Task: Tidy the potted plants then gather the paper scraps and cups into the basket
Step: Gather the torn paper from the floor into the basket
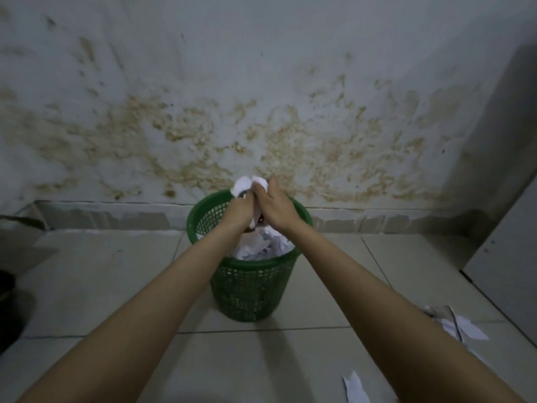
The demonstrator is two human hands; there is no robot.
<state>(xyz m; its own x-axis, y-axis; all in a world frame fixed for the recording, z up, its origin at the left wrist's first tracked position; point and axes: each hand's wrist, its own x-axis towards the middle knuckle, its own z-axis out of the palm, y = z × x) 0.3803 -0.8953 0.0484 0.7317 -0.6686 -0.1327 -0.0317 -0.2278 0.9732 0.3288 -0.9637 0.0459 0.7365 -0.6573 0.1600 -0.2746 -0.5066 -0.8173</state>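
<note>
Nearest the camera, a torn paper scrap (355,388) lies on the tiled floor (96,286) at its near right edge. A little farther along that right side sit more white scraps (467,327) with a thin dark curved item across them; what that item is cannot be told. Both bare forearms reach forward from the near edge and converge over the green mesh basket (247,289), which stands upright on the floor about mid-width, close to the far edge where floor meets wall. The basket already holds crumpled white paper (261,245), piled close to the rim. Above the basket mouth, the left hand (236,212) and right hand (277,209) are pressed together, fingers curled around a crumpled paper wad (245,184) that sticks up past the fingertips. A small dark and reddish object shows between the palms; identity not resolvable. Behind the basket, a low tiled skirting runs along the base of the stained wall (261,97), which is blotched with brown marks.
</note>
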